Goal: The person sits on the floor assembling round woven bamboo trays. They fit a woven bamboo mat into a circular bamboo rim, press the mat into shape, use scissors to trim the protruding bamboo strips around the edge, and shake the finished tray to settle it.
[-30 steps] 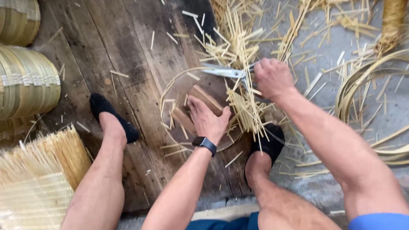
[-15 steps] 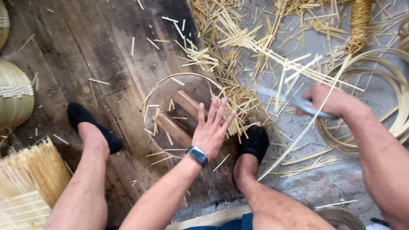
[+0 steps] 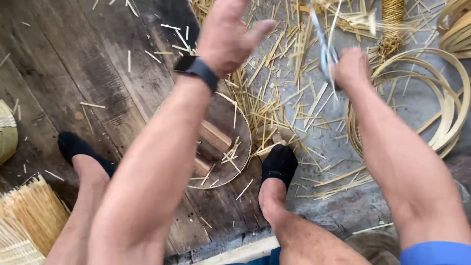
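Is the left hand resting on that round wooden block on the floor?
No, the left hand is raised in the air with open fingers, well clear of the round wooden block.

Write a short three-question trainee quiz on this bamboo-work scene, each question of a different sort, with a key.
1. True or false: the right hand grips a pair of scissors.
2. Which wrist bears the black smartwatch? A) left B) right
3. Fill in: a wooden block lies inside the round bamboo ____ between the feet.

Key: 1 true; 2 A, the left hand is raised with fingers spread, holding nothing; 3 hoop.
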